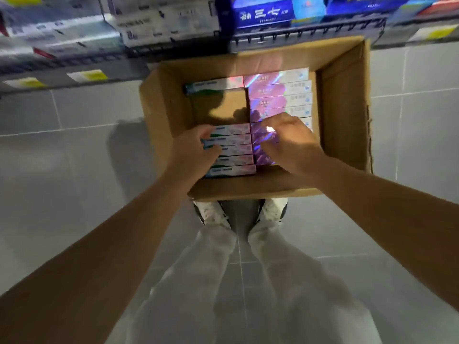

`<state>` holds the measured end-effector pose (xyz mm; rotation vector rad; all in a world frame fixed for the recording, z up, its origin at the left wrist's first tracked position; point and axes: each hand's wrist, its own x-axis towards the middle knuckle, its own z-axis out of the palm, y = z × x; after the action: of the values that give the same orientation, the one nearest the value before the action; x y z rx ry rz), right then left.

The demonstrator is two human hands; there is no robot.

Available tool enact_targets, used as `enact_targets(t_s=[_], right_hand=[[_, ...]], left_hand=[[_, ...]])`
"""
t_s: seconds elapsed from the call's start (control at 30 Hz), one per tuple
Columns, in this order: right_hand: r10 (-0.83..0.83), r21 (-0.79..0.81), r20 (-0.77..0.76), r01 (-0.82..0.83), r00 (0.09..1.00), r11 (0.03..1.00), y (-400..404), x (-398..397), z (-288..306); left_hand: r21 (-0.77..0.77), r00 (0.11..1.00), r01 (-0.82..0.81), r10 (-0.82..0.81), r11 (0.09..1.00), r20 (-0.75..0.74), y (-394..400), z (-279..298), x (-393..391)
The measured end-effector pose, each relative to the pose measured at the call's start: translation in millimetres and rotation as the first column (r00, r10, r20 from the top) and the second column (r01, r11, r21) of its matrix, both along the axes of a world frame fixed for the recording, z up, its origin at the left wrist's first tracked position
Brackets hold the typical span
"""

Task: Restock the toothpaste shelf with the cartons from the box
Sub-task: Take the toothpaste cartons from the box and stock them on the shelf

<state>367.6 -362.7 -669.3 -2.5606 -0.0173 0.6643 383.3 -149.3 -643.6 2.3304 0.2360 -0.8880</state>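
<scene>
A grey tiled floor (74,184) fills most of the view. Along the top runs the shelf (305,33), blurred and cut off by the upper edge; its stock is hard to read apart from one dark blue carton (263,14) with white characters, and yellow price labels (88,75) smear along the lower rail on the left.

Below the shelf, on the floor, stands the open cardboard box (345,115), its near flap just in front of the person's white shoes (213,212) and pale trousers (198,281), which blur toward the bottom edge.

Inside the box, a column of purple cartons (275,93) runs down the right side; its lower part is covered by the right hand. A shorter stack of pale pink cartons (236,150) lies at the near left, one lone carton (213,85) at the far left, and bare cardboard between them lies in shadow.

The left hand (191,150) curls over the left ends of the pale pink cartons, fingers wrapped round them. The right hand (290,142) lies across the purple cartons with fingers bent down onto them; whether that grip actually closes on one cannot be told, as the fingertips are hidden.
</scene>
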Motion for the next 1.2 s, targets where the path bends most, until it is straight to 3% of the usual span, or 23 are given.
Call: enact_targets(t_s=[0.27,0.43,0.57,0.67,0.83,0.93,1.0,1.1,1.2], right_hand=[[0.041,0.026,-0.043,-0.039,0.998,0.999,31,18,-168],[0.244,-0.029,-0.139,-0.251,0.960,0.968,59,41,-227],[0.342,-0.112,-0.091,-0.351,0.935,0.930,65,39,-243],[0.237,-0.092,0.062,-0.230,0.970,0.969,59,40,-241],[-0.038,0.106,0.294,0.006,0.955,0.994,50,42,-232],[-0.127,0.169,0.262,0.084,0.957,0.982,47,46,-227],[-0.139,0.182,0.234,0.098,0.962,0.979,45,42,-227],[-0.177,0.226,0.191,0.133,0.966,0.965,42,36,-219],[-0.272,0.252,0.149,0.229,0.951,0.940,36,33,-197]], left_hand=[[0.061,1.000,-0.017,0.018,0.998,-0.021,10,-142,9],[-0.018,0.985,-0.156,0.154,0.988,-0.083,14,-189,2],[-0.003,0.980,-0.200,0.200,0.980,0.023,14,-202,-2],[-0.003,0.974,-0.191,0.190,0.982,0.123,15,-206,-6],[0.076,0.983,-0.057,0.042,0.995,0.178,8,-227,-8],[0.262,0.955,0.283,-0.297,0.923,0.015,5,-251,-7],[0.344,0.923,0.381,-0.373,0.858,-0.092,2,-258,-9],[0.406,0.932,0.324,-0.361,0.854,0.015,2,-253,-10],[0.355,0.945,0.217,-0.287,0.909,0.157,3,-237,-13]])
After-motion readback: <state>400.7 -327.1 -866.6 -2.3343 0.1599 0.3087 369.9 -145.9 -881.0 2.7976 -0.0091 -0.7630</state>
